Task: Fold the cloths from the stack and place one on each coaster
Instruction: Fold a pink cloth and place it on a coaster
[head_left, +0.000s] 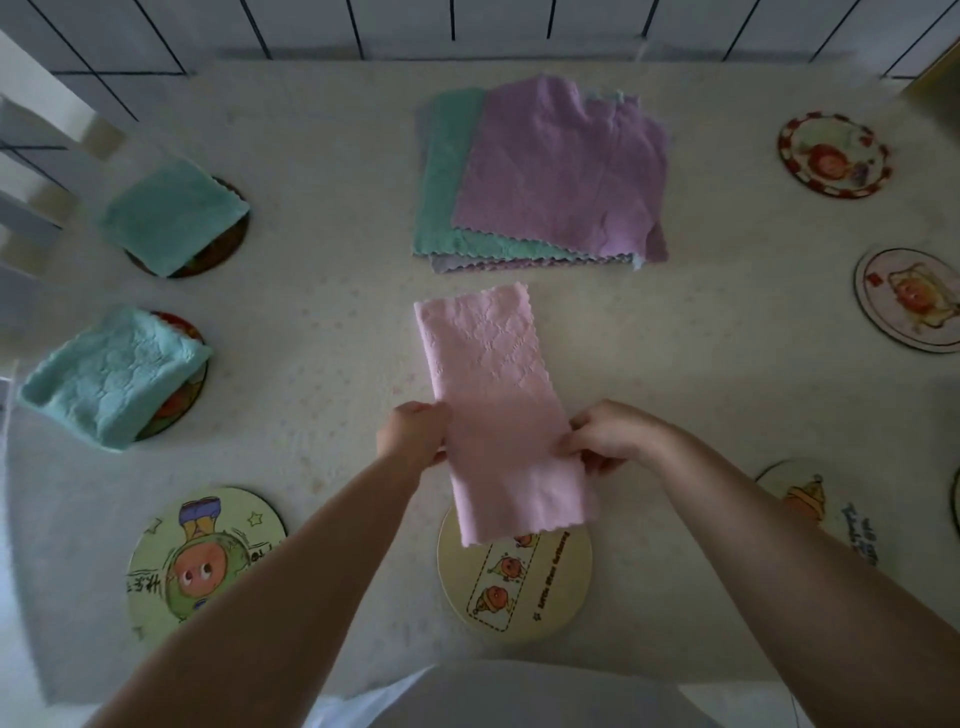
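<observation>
Now both arms reach forward, left hand (413, 436) and right hand (605, 436) pinching (grip tight) the pink cloth (498, 405).

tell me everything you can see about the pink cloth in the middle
The pink cloth is a soft, textured fabric with an embossed pattern and scalloped edges, folded into a long narrow strip. It runs from just below the stack toward the person. The left hand and right hand pinch its long sides. Its near end overlaps the coaster.
</observation>
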